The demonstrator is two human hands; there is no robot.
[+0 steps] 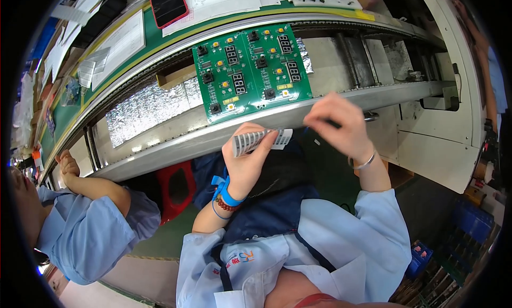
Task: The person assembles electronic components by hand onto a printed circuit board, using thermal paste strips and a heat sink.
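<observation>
label sheet (pixel 255 141), a curled white strip of striped stickers, sits pinched in the left hand (pixel 246 159), fingers closed on it. the right hand (pixel 338 124) is just beside its end, fingertips pressed together; what they hold, i cannot tell. above both lies a green circuit board (pixel 250 68) on the conveyor rail (pixel 160 142).

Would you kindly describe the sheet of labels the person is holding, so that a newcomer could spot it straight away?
Start at the green circuit board panel lying on the curved conveyor rail. Just below its lower edge, the left hand pinches a small curled white label sheet, while the right hand picks at its end. Unlike the flat papers beyond the conveyor, it is bent and covered with dark barcode-like stripes.
</observation>
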